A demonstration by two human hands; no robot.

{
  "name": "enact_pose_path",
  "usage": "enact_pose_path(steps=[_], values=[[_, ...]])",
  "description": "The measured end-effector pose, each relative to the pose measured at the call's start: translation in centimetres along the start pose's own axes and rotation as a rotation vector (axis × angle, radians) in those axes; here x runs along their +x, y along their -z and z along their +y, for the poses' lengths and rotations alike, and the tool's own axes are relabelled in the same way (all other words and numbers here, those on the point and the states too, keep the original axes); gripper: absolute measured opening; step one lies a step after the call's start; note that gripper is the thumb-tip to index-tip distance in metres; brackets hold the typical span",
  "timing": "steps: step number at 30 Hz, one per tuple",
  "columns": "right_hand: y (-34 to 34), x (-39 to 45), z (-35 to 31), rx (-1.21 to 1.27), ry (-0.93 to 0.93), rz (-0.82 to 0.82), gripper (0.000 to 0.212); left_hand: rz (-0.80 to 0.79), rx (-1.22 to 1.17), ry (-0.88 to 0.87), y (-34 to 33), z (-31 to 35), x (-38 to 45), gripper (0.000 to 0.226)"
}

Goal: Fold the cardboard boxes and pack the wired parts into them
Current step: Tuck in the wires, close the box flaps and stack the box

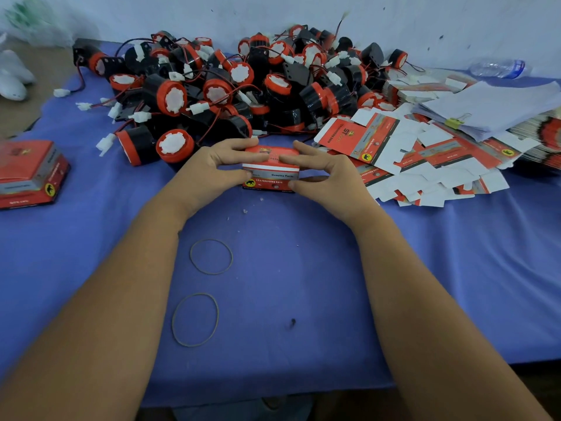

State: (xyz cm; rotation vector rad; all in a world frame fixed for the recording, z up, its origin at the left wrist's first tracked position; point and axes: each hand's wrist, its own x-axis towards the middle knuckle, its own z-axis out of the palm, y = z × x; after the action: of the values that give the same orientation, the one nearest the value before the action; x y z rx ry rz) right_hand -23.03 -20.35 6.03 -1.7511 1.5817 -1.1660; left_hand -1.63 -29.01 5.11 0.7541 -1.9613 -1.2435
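Note:
A small red and grey cardboard box (pixel 271 174) stands on the blue cloth at the middle. My left hand (pixel 212 168) grips its left end, fingers over the top and thumb at the lower front. My right hand (pixel 324 171) grips its right end the same way. Behind it lies a big heap of black and red wired parts (pixel 230 86) with white plugs. Flat unfolded box blanks (pixel 425 153) are spread to the right.
Folded boxes (pixel 30 174) sit stacked at the left edge. Two rubber bands (pixel 211 256) (pixel 195 319) lie on the blue cloth (pixel 303 284) near me. A clipped paper stack (pixel 491 107) and a plastic bottle (pixel 498 68) lie at the back right.

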Motion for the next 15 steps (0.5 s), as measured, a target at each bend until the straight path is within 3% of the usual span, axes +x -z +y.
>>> enact_pose_path(steps=[4, 7, 10, 15], values=[[-0.9, 0.2, -0.1, -0.151, 0.044, 0.111, 0.034, -0.040, 0.218, -0.035, 0.5, -0.2, -0.1, 0.045], [-1.5, 0.5, -0.3, -0.256, 0.069, 0.140, 0.023, -0.051, 0.256, -0.040, 0.4, -0.2, -0.3, 0.046], [-1.6, 0.5, -0.3, -0.300, 0.061, 0.132, 0.021, 0.016, 0.231, -0.060, -0.3, 0.0, -0.5, 0.049], [-2.0, 0.4, -0.4, -0.348, 0.078, 0.146, 0.017, 0.169, 0.620, -0.237, -1.1, 0.3, -0.3, 0.028]])
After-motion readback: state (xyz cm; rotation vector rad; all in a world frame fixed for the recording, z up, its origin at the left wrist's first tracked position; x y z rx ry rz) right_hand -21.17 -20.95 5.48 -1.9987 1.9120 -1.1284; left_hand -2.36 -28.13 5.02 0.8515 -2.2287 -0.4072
